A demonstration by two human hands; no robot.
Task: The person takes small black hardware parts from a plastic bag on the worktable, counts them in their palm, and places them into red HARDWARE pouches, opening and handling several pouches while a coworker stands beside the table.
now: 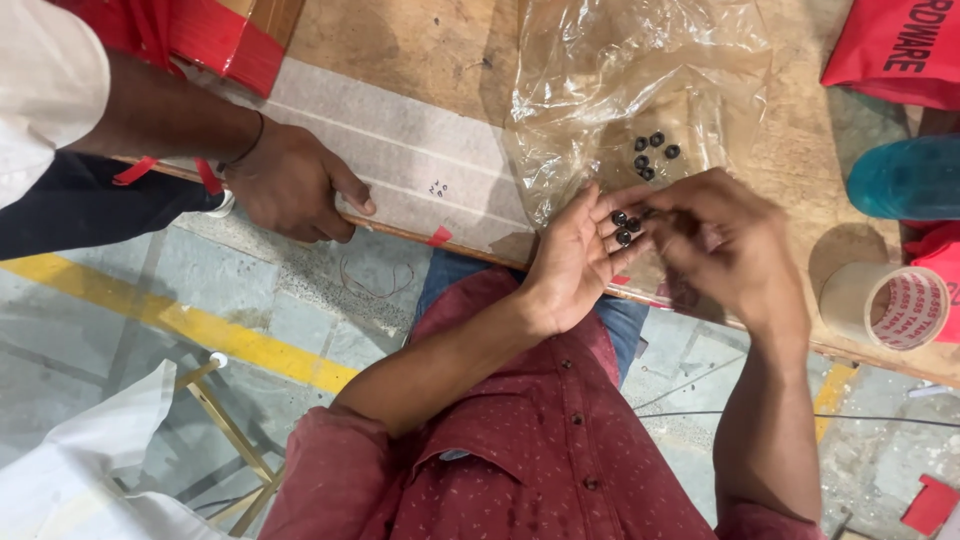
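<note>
A few small black nuts (624, 224) are cupped in the open palm of the left hand (575, 262), held just past the near edge of the wooden table (420, 40). The right hand (725, 245) is closed against it, fingertips pinched at the nuts; whether one is gripped cannot be told. More black nuts (652, 153) lie on a clear plastic bag (620, 70) just beyond. Another person's hand (290, 185) rests on the near edge, well to the left. A tape roll (890, 305) sits near the right edge.
</note>
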